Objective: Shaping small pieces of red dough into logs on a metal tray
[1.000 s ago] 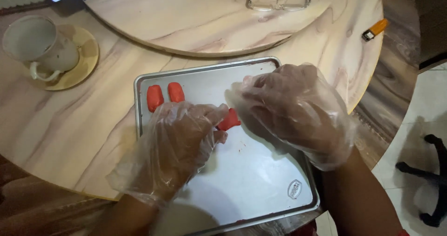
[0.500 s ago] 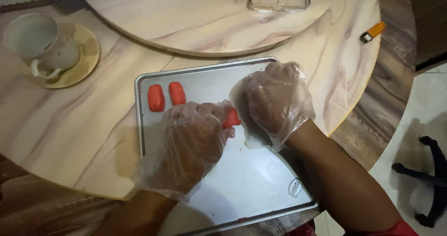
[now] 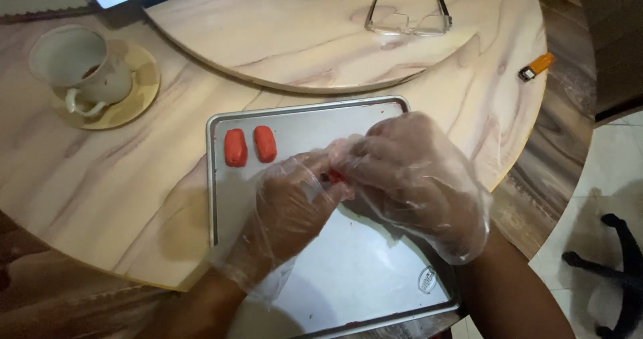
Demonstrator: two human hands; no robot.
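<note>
Two gloved hands, left hand (image 3: 288,212) and right hand (image 3: 415,178), pinch together on a mostly hidden red piece (image 3: 333,176) above a metal tray (image 3: 375,279), beside two red blocks (image 3: 250,145).

Probably a home dining room: a round marble table (image 3: 100,198) with a turntable (image 3: 321,38), cup (image 3: 77,68) on saucer (image 3: 134,98), glasses (image 3: 406,19), baking tray (image 3: 375,279).

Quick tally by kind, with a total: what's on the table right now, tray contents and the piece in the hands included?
Red pieces: 3, two on the tray, one mostly hidden between the left hand and right hand
Metal tray: 1
Cup: 1
Saucer: 1
Eyeglasses: 1
Orange lighter: 1
Total: 8
</note>
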